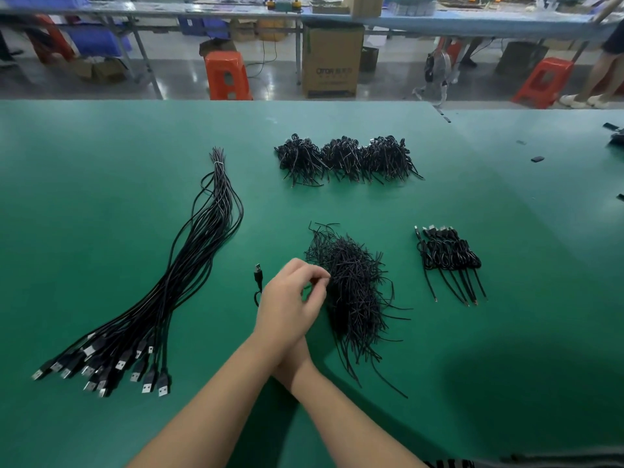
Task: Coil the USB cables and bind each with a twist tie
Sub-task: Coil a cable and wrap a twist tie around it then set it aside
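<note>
My left hand lies at the left edge of a loose pile of short black wire ties. Its thumb and fingers are curled and pinch a strand from that pile. My right hand is crossed underneath my left wrist and is mostly hidden, so its grip cannot be seen. A single black cable with a small plug sticks out to the left of my left hand. Its lower end runs under the hand.
A tied bundle of long black USB cables lies on the left of the green table. Three heaps of coiled cables sit at the back. A row of tied coils is on the right. Stools and boxes stand beyond the far edge.
</note>
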### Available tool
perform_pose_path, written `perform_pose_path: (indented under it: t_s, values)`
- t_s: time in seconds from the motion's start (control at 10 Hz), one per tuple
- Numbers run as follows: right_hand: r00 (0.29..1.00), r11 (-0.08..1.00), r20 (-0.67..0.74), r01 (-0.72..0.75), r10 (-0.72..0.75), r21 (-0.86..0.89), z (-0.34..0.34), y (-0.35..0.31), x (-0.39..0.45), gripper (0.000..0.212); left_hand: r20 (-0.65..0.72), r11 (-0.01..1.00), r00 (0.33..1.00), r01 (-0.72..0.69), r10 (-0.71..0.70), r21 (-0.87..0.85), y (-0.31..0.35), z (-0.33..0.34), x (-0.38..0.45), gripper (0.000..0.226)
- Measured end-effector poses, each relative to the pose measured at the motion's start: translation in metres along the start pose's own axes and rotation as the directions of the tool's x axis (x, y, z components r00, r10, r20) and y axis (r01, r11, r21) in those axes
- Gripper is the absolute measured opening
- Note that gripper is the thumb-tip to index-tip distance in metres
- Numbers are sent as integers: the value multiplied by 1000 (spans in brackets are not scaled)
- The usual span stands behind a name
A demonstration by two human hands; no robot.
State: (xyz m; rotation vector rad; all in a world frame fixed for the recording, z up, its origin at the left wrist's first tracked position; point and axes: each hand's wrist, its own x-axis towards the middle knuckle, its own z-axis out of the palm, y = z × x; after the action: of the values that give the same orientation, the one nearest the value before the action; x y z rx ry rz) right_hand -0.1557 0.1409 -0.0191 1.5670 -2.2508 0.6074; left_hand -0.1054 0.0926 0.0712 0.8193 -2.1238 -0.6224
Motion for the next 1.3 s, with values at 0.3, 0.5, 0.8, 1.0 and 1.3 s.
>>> perform_pose_path:
  t_s: [0.3, 0.5, 0.8, 1.0, 1.3]
  values:
    - [855, 555, 509, -474, 102, 684, -3, -34, -1, 32, -161, 753, 740, 609, -653, -249, -61, -53, -1, 16]
    - [828, 549, 558, -488, 46, 679, -10, -32, 4, 28, 120, 763, 774, 633, -622, -132, -76, -42, -28, 21]
    - [834, 528, 547, -495, 67, 690, -7, -32, 5, 31, 219, 804, 798, 589, -562, -82, -75, -51, -32, 17]
    - [843, 517, 530, -495, 92, 698, -7, -32, 6, 26, 213, 866, 840, 481, -499, 135, -71, -50, -36, 11]
    - [799, 508, 600, -533, 38, 677, -10, -31, 10, 35, 238, 746, 964, -71, -119, 663, -50, -63, -45, 25]
